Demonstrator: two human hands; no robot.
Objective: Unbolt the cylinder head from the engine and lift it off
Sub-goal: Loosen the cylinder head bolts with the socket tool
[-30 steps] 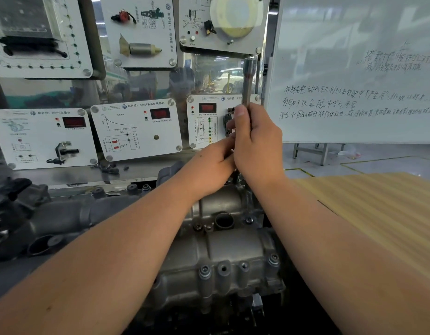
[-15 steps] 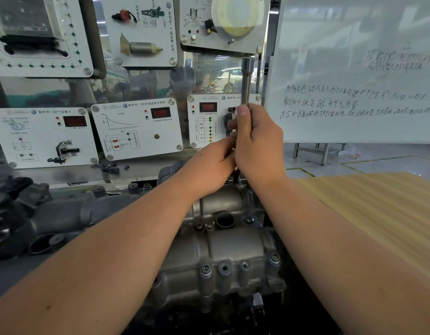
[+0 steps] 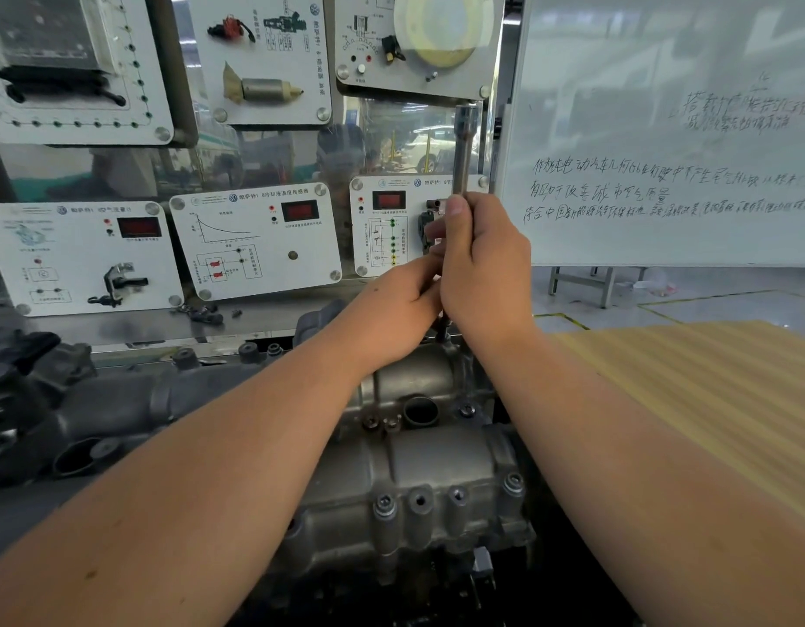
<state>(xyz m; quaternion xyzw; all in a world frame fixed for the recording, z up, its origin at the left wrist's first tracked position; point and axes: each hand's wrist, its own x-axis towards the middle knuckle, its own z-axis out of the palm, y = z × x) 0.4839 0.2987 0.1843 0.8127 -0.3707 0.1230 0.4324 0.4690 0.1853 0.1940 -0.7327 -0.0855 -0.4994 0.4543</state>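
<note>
Sensor panels (image 3: 256, 239) back the bench. The right hand (image 3: 482, 269) grips an upright socket wrench (image 3: 463, 147) over the cylinder head (image 3: 419, 468). The left hand (image 3: 400, 305) clasps it lower.

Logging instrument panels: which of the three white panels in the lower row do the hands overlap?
The rightmost panel, beside the whiteboard: the right hand on the tool covers its right edge. The other two lie clear, further left.

Two hands (image 3: 441, 282), one socket wrench (image 3: 462, 147), one engine (image 3: 414, 481), one whiteboard (image 3: 663, 129), six panels (image 3: 256, 246)
</note>
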